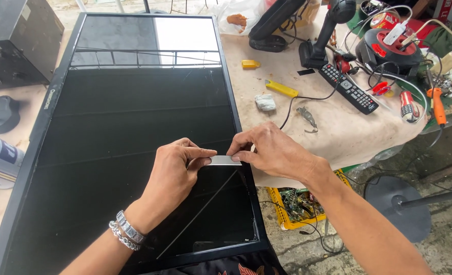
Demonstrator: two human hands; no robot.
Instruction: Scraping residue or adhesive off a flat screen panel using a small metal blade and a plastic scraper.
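Over the flat screen's (134, 153) right edge: thin grey strip (224, 160), long axis crosswise, pinched endwise between left hand (177, 170) and right hand (274, 153).

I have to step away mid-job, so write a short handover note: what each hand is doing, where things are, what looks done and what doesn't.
Left hand pinches the left end of a short grey strip; right hand pinches its right end.
The strip is held above the right edge of the flat black screen panel, which lies face up on the table.
Done: strip is in hand, stretched between both hands.
Left: strip is not visibly pressed onto the panel yet.
Remote control and yellow tool lie unused on the right.
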